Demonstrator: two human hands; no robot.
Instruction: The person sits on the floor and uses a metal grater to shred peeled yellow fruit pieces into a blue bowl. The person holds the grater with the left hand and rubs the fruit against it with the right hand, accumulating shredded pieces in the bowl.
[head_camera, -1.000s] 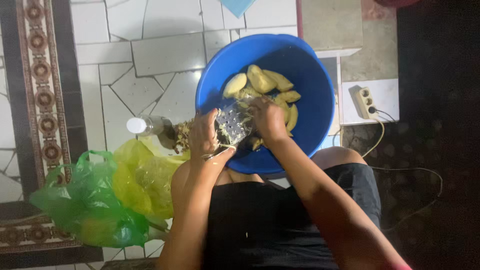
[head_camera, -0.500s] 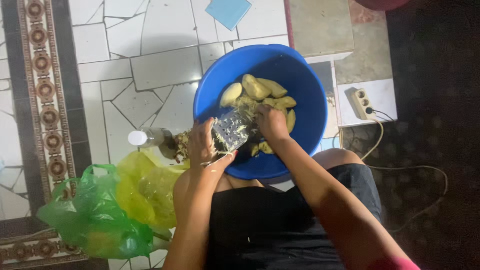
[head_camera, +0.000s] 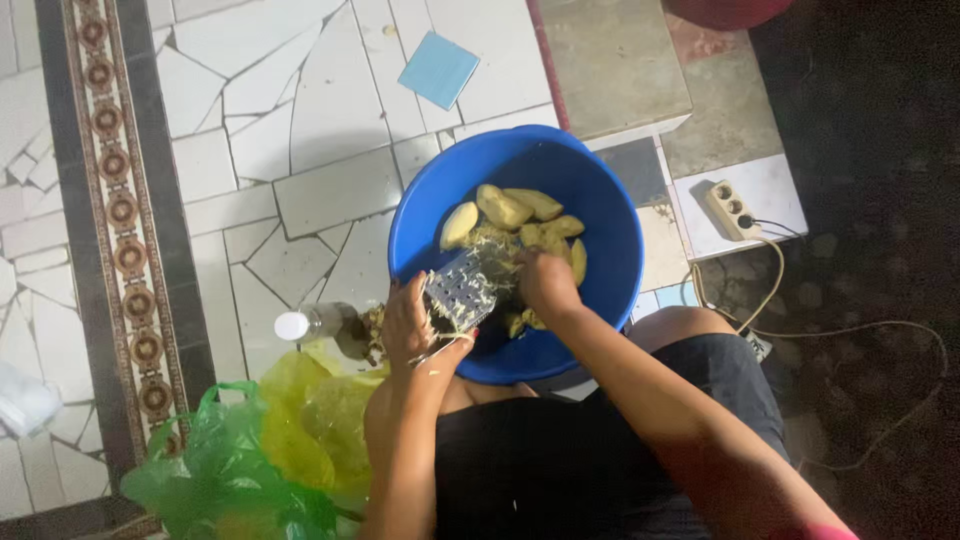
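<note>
head view: grating goes on as before. left hand (head_camera: 408, 325) still grips the flat metal grater (head_camera: 460, 293), tilted over the round blue plastic bowl (head_camera: 420, 235); right hand (head_camera: 545, 283), clenched on a pale peeled piece, has slid lower along it, adding shreds.

The blue basin (head_camera: 600, 200) is looking like smooth, slightly glossy plastic. The grater (head_camera: 458, 292) is showing as dull grey perforated metal, rough with punched holes. The peeled tubers (head_camera: 505, 208) inside are appearing matt and pale yellow, with damp shreds (head_camera: 492, 245) lying beside them. The floor (head_camera: 310, 190) is showing glazed white broken-tile mosaic, smooth between rough grout lines. The green bag (head_camera: 215, 475) and yellow bag (head_camera: 320, 420) are looking like thin, crinkled, shiny plastic film. The bottle (head_camera: 325, 322) is appearing as clear plastic with a white cap. The shorts (head_camera: 560, 470) are looking like matt black cloth.
</note>
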